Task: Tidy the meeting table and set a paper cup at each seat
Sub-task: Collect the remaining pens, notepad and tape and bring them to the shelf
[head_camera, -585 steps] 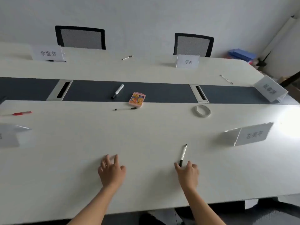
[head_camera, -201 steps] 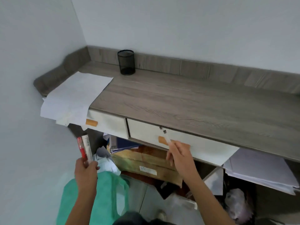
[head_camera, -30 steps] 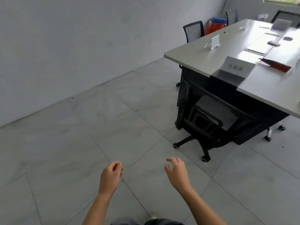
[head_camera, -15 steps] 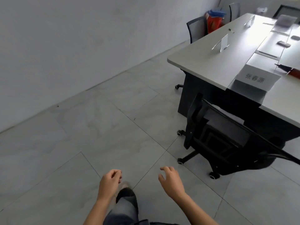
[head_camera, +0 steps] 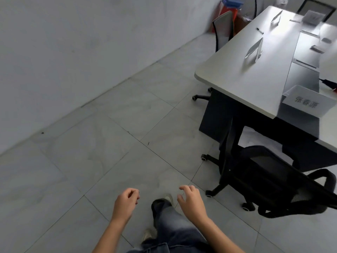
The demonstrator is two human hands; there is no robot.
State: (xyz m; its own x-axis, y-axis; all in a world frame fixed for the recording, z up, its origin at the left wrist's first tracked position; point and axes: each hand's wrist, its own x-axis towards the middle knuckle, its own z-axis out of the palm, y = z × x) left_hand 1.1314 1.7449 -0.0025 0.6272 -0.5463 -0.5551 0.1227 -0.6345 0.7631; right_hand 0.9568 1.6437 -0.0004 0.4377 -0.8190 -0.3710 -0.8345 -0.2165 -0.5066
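Note:
The white meeting table point(head_camera: 242, 83) fills the upper right, seen from its end. On it stand name cards: one with printed characters point(head_camera: 308, 102) at the near end, two clear ones point(head_camera: 254, 49) further along. A black pen point(head_camera: 259, 30) lies near the far left edge, and a red-and-black item point(head_camera: 329, 83) at the right border. My left hand point(head_camera: 125, 202) and my right hand point(head_camera: 191, 200) hang over the floor, fingers loosely curled, holding nothing. No paper cup is in view.
A black mesh office chair point(head_camera: 269, 181) on castors is pushed at the table's near end. Another chair point(head_camera: 223, 31) stands by the far side, with red and blue things point(head_camera: 228, 8) behind it. Grey tiled floor point(head_camera: 109, 143) stretches left to a plain wall.
The view has moved nearer the table's end, so the chair and name card loom larger. Both hands stay low and hold nothing. A leg has stepped forward between them.

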